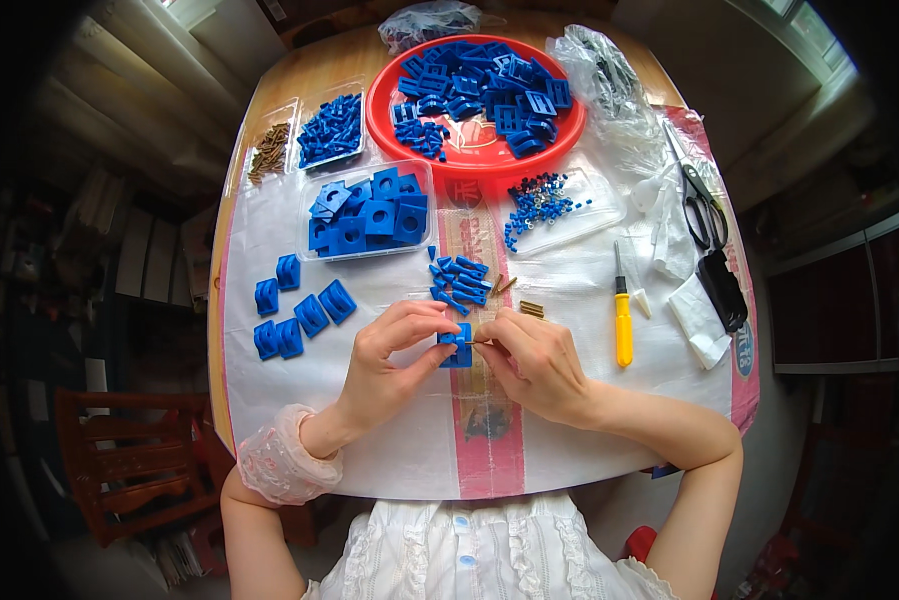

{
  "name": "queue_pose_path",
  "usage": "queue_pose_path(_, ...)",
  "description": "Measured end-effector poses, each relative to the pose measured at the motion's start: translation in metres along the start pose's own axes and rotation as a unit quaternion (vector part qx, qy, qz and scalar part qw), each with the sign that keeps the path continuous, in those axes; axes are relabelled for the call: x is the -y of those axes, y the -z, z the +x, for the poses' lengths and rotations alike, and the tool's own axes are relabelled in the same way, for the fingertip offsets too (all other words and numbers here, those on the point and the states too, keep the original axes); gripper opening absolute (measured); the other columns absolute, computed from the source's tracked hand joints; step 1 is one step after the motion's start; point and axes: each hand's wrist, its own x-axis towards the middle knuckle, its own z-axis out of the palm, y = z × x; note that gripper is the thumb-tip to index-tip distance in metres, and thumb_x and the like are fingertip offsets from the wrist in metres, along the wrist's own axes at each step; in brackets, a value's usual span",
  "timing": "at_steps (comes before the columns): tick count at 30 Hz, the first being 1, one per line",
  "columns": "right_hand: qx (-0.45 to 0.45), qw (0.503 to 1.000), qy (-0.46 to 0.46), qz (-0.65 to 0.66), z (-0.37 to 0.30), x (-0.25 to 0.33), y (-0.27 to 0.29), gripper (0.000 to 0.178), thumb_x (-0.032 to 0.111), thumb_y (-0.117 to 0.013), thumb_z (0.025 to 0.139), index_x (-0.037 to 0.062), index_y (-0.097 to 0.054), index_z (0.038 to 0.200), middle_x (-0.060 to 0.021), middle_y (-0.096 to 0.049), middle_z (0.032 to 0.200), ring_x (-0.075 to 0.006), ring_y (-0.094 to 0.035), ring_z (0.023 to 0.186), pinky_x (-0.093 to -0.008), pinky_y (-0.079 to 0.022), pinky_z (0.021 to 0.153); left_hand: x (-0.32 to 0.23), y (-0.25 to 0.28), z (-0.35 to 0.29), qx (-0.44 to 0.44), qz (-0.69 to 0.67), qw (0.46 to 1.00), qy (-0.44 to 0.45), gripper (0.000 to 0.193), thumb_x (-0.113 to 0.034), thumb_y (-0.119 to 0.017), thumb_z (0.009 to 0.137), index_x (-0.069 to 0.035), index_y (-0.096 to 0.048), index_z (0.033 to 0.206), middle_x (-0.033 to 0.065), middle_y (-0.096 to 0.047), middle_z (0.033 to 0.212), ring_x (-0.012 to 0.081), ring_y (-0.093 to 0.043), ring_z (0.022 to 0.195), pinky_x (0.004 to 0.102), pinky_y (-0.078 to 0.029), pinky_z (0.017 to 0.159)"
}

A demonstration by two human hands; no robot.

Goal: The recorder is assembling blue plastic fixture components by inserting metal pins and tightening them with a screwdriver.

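Near the table's middle, my left hand [394, 348] pinches a blue plastic part [457, 352] by its left side. From the right, my right hand [541, 362] holds a thin brass pin [477, 343] between thumb and forefinger, its end against the blue part. Whether the pin sits inside a hole cannot be made out. Just beyond my fingers lies a small heap of blue wedge-shaped pieces [464, 280]. Beside it are loose brass pins [531, 309]. Off to the left stand several blue assembled blocks [310, 316] with curved ribs.
A red basin [377, 130] of blue parts stands at the back. Clear trays hold square blue plates [377, 217], small blue pieces [331, 130], brass pins [270, 150] and tiny blue bits [537, 205]. On the right lie a yellow-handled screwdriver [623, 330], black scissors [704, 210] and a tissue [697, 318].
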Motion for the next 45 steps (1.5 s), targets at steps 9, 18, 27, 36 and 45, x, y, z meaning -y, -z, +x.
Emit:
queue_pose_path(9, -0.01, 0.996, 0.046, -0.072, 0.004, 0.006, 0.006, 0.014, 0.006, -0.073, 0.085, 0.0063, -0.062, 0.093, -0.0082, -0.055, 0.08, -0.0262, -0.061, 0.067, -0.0383, -0.048, 0.058, 0.001, -0.003, -0.004, 0.025, -0.17, 0.982, 0.073, 0.028, 0.013, -0.063, 0.094, -0.003, -0.075, 0.113, 0.0163, -0.059, 0.141, 0.0214, -0.061, 0.127, 0.0348, -0.059, 0.102)
queue_pose_path(18, -0.026, 0.99, 0.117, -0.079, 0.006, 0.018, 0.016, 0.022, 0.004, -0.077, 0.076, 0.0048, -0.064, 0.093, -0.0061, -0.056, 0.077, -0.0215, -0.059, 0.062, -0.0348, -0.047, 0.055, 0.014, -0.003, -0.007, 0.083, -0.371, 0.909, 0.168, 0.016, -0.006, -0.061, 0.104, -0.001, -0.069, 0.117, 0.0192, -0.059, 0.143, 0.0189, -0.065, 0.119, 0.0337, -0.059, 0.099)
queue_pose_path(27, -0.034, 0.988, 0.139, -0.051, 0.013, 0.038, 0.036, 0.029, 0.003, -0.08, 0.073, 0.0036, -0.067, 0.098, -0.0042, -0.059, 0.079, -0.0183, -0.061, 0.062, -0.0305, -0.047, 0.055, 0.011, 0.008, -0.002, 0.125, -0.549, 0.789, 0.246, 0.015, -0.017, -0.068, 0.101, -0.007, -0.063, 0.111, 0.0281, -0.053, 0.147, 0.02, -0.068, 0.117, 0.034, -0.056, 0.103)
queue_pose_path(36, -0.044, 0.983, 0.17, -0.053, 0.01, 0.047, 0.038, 0.032, 0.001, -0.085, 0.072, 0.0017, -0.068, 0.099, -0.0053, -0.061, 0.074, -0.019, -0.059, 0.057, -0.031, -0.044, 0.049, 0.015, 0.011, -0.004, 0.196, -0.571, 0.77, 0.206, 0.017, -0.019, -0.065, 0.104, -0.008, -0.061, 0.116, 0.028, -0.051, 0.15, 0.0223, -0.064, 0.125, 0.0365, -0.051, 0.107)
queue_pose_path(45, -0.031, 0.977, 0.192, -0.084, 0.006, 0.056, 0.04, 0.026, 0.005, -0.084, 0.076, 0.0027, -0.069, 0.098, -0.0039, -0.06, 0.075, -0.0177, -0.059, 0.058, -0.03, -0.045, 0.05, 0.016, 0.011, -0.006, 0.224, -0.564, 0.769, 0.199, 0.013, -0.015, -0.063, 0.105, -0.005, -0.062, 0.113, 0.0306, -0.052, 0.148, 0.0233, -0.064, 0.125, 0.0371, -0.05, 0.108)
